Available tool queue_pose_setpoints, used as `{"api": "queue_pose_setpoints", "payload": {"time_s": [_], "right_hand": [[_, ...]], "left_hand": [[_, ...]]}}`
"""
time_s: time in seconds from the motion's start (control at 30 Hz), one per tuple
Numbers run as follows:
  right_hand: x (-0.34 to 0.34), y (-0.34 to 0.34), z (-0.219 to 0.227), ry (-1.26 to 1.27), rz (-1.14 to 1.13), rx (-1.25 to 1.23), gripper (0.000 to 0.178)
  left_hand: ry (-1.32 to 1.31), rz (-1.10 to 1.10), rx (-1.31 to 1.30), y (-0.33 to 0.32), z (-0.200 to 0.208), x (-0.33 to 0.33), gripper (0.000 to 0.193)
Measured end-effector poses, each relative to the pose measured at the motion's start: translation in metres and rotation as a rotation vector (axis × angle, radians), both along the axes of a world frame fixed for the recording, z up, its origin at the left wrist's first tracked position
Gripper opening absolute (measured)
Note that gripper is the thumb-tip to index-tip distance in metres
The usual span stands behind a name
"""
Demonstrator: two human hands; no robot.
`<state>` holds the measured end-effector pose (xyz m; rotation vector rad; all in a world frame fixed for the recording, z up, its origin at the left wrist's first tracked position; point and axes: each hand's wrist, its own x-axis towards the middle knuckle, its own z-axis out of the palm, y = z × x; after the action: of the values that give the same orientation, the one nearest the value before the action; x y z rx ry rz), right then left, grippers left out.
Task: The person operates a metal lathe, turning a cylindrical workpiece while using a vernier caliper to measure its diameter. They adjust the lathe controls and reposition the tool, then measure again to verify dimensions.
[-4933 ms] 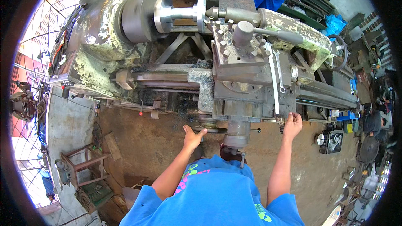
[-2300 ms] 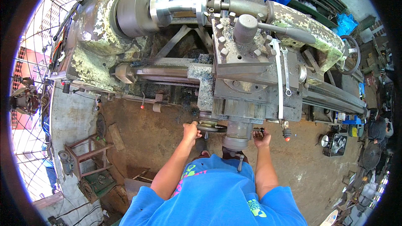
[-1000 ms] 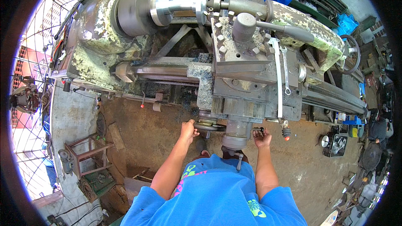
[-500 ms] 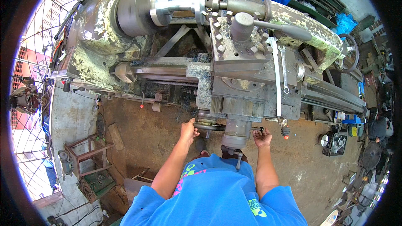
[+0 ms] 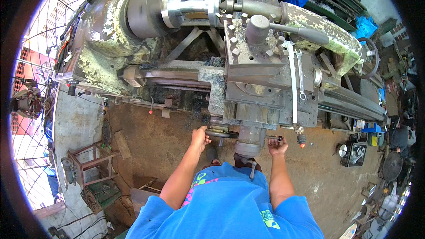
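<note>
- Head view: the carriage handwheel (image 5: 226, 135) sits just below picture centre, toward 6 o'clock, nearly edge-on at the front of the lathe carriage (image 5: 217, 97).
- Left hand (image 5: 200, 138): fingers curled around the handwheel rim at its 9 o'clock.
- Right hand (image 5: 278, 147): at the handwheel's 4 o'clock, touching the knob end of a black-knobbed lever (image 5: 273, 137); whether the fingers close around the knob cannot be determined.
- Handling, handwheel: judged rigid, heavy metal, not fragile; the rim may be slippery if oily. Hold the outer rim, or the short pin (image 5: 221, 142) at its 6 o'clock, if that is a crank grip.
- Handling, lever: judged stiff and slender; hold by the knob.
- Surroundings from the handwheel: flanged metal workpiece (image 5: 192, 5) near 12 o'clock, chuck (image 5: 144, 12) at 11 o'clock, tool post (image 5: 256, 31) near 1 o'clock, combination wrench (image 5: 301, 74) at 2 o'clock.
</note>
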<state>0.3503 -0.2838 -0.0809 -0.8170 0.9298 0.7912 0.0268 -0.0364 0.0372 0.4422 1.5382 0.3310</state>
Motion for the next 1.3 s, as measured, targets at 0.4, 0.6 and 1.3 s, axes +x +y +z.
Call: {"api": "queue_pose_setpoints", "payload": {"time_s": [0.4, 0.6, 1.3], "right_hand": [[0.059, -0.047, 0.035, -0.707, 0.152, -0.486, 0.027], [0.058, -0.011, 0.159, -0.990, 0.034, -0.438, 0.011], [0.029, 0.032, 0.195, -1.421, 0.382, -0.945, 0.022]], "left_hand": [[0.077, 0.031, 0.077, -0.001, 0.006, 0.007, 0.023], [0.104, 0.019, 0.054, 0.002, 0.002, 0.006, 0.023], [0.090, -0.009, 0.053, 0.002, -0.001, 0.007, 0.018]]}}
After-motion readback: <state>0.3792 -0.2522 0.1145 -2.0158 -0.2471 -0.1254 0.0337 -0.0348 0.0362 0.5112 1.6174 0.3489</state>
